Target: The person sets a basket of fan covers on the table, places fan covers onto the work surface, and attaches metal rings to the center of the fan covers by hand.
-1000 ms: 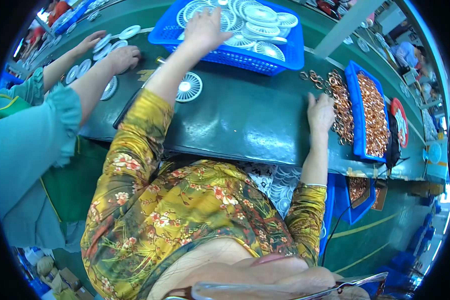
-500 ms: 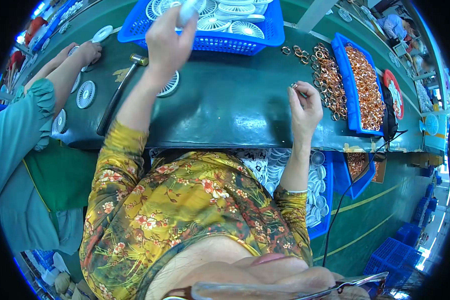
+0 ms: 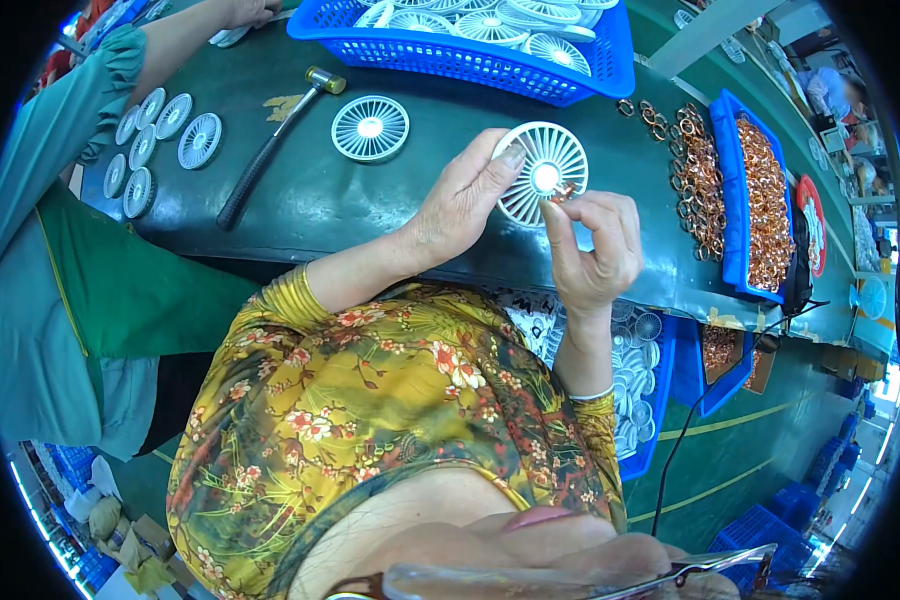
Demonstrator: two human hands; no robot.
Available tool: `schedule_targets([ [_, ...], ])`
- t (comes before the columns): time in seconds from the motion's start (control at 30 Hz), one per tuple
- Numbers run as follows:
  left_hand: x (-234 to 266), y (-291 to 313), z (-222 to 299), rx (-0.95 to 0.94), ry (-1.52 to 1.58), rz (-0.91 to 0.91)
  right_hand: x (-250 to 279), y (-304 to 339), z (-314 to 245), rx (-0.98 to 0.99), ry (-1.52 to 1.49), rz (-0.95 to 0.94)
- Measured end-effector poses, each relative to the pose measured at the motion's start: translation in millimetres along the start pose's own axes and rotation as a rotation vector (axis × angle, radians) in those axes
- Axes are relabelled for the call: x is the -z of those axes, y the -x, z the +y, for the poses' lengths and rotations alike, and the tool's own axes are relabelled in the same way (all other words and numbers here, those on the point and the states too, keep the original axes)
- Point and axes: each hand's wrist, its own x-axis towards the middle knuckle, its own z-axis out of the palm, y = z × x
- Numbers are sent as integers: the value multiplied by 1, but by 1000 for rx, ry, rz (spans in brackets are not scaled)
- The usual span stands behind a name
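Above the table's near part, my left hand (image 3: 458, 205) grips a white round spoked disc (image 3: 543, 165) by its left edge, thumb across its face. At the disc's lower right, my right hand (image 3: 600, 248) pinches a small copper-coloured ring (image 3: 564, 191) between thumb and fingers. The ring is against the disc or just in front of it; I cannot tell which. Another spoked disc (image 3: 370, 128) lies flat on the table, right of a hammer (image 3: 280, 150) with a black grip and a brass-coloured head.
A blue basket (image 3: 460, 68) full of white discs stands at the far side. Loose copper rings (image 3: 700, 185) lie beside a blue tray (image 3: 733, 200) heaped with more. Several discs (image 3: 200, 140) lie at left, near a co-worker's hand (image 3: 253, 12). A black cable (image 3: 682, 430) hangs at right.
My left hand has come down from the basket with a disc. It now meets my right hand, which holds the ring. The co-worker's hand has moved farther away, and my view has shifted.
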Motion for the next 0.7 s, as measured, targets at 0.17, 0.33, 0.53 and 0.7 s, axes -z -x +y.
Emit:
schedule_targets([
  [0.17,2,6,-3,-131,-113,-6,-16,-5,-3,-20,185,-147],
  [0.33,8,7,-9,-192,-327,46,-28,0,-4,-68,168,-200],
  [0.53,13,12,-13,-235,-380,91,-39,6,-9,-55,201,-190],
  [0.7,14,12,-15,-232,-317,112,-43,5,-6,-100,172,-153],
])
